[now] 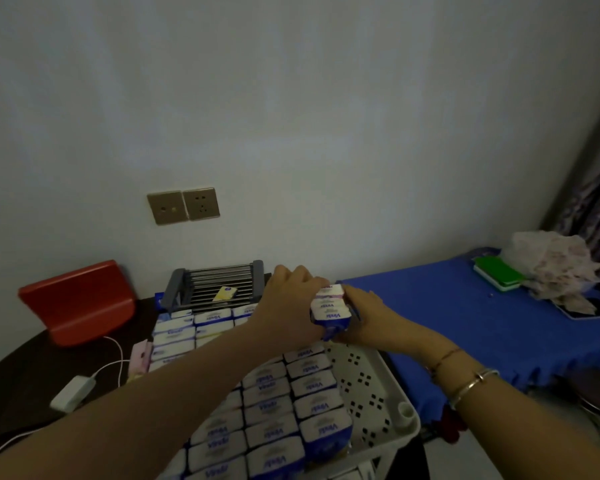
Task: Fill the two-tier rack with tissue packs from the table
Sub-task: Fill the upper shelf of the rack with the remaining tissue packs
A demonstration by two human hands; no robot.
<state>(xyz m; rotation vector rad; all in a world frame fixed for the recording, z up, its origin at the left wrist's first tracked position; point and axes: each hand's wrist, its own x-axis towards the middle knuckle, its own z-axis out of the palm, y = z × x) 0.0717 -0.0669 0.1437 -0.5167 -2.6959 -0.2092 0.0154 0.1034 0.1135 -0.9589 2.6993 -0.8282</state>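
A white perforated rack [378, 400] stands in front of me, its top tier holding several rows of white-and-blue tissue packs [274, 407]. More tissue packs [187, 330] lie on the dark table behind it. Above the rack's far right end, my left hand [291, 299] and my right hand [361, 313] together grip a small stack of tissue packs [329, 311], one hand on each side. The rack's lower tier is mostly hidden.
A grey metal roller rack [219, 285] with a yellow pack [225, 293] on it sits by the wall. A red stand [77, 299] is at left, and a white charger [72, 393] with its cable. The blue-covered table [465, 323] at right holds a green box [497, 277] and crumpled cloth.
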